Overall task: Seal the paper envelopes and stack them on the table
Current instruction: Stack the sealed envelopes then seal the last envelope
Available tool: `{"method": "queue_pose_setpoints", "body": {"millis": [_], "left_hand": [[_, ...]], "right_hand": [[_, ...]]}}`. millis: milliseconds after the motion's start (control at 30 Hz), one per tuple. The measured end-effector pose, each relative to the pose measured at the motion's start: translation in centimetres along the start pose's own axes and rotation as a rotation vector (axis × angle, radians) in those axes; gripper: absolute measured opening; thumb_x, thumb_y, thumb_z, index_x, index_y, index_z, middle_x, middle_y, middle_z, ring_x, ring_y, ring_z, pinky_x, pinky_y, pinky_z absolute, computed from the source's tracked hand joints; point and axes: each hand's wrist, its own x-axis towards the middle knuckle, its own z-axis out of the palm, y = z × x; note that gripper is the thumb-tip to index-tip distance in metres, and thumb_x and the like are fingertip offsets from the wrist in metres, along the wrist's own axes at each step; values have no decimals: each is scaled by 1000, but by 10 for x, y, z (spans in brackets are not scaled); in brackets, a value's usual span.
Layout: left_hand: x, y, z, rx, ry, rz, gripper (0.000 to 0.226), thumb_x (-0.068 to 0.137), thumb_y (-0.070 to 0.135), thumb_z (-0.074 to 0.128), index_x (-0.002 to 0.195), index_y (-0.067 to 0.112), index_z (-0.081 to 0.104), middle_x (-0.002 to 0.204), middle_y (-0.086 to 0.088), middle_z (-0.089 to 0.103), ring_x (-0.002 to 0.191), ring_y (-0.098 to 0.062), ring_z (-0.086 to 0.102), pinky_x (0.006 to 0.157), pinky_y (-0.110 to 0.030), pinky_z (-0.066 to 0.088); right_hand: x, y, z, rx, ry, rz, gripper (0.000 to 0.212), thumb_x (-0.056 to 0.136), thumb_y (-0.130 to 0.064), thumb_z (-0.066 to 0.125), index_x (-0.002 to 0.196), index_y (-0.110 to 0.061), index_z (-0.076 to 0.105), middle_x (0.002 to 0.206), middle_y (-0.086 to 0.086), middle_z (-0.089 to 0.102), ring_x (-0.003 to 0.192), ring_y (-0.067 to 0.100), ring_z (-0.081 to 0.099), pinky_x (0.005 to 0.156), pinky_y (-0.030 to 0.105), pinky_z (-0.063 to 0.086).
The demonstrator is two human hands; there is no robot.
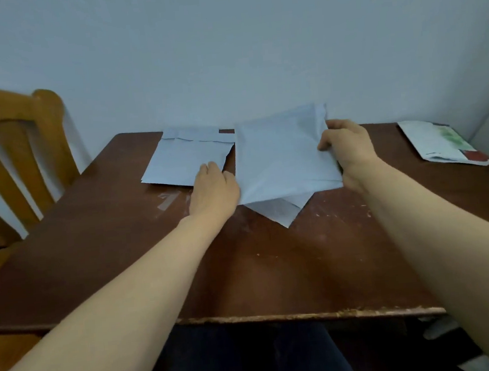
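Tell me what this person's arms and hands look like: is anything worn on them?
The left forearm and right forearm are bare, with no sleeves showing. The left hand and right hand wear no gloves, and no watch, bracelet or ring is visible on the sides the camera sees. Below the table edge, dark blue trousers cover the lap.

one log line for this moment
left hand: holds envelopes left edge | right hand: grips right edge | stack: on table, left
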Motion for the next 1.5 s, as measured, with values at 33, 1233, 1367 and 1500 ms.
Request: {"method": "queue_pose_setpoints", "body": {"millis": [33,1233,1367,1500], "left_hand": [[4,-3,-6,-25,22,-41,24,96,11,28,105,-1,47,120,-21,47,119,-38,43,91,-43,34],[58,-61,-10,321,63,-110,54,98,29,28,149,15,17,159,-11,-3,146,-30,-6,118,-46,4],[35,-57,6,406,-23,-127,63,96,34,36,150,16,9,159,-8,-8,146,-30,-9,118,-48,1],[14,-50,13,479,-20,-18,65,94,27,37,150,17,4,159,-6,-9,146,-29,-12,118,-45,-4]], "right_hand": [[5,-1,11,25,4,8,34,71,5,49,98,-15,57,88,2,59,87,26,57,76,36,51],[69,83,102,-1118,-264,-197,52,94,-34,44,143,-23,33,153,3,28,142,25,21,112,47,21],[53,104,73,-1323,-487,-236,59,96,-49,28,148,-24,18,159,2,8,146,23,6,116,51,9],[38,105,49,-1280,-565,-269,56,97,-48,28,148,-28,17,160,-1,5,147,19,3,117,47,3]]}}
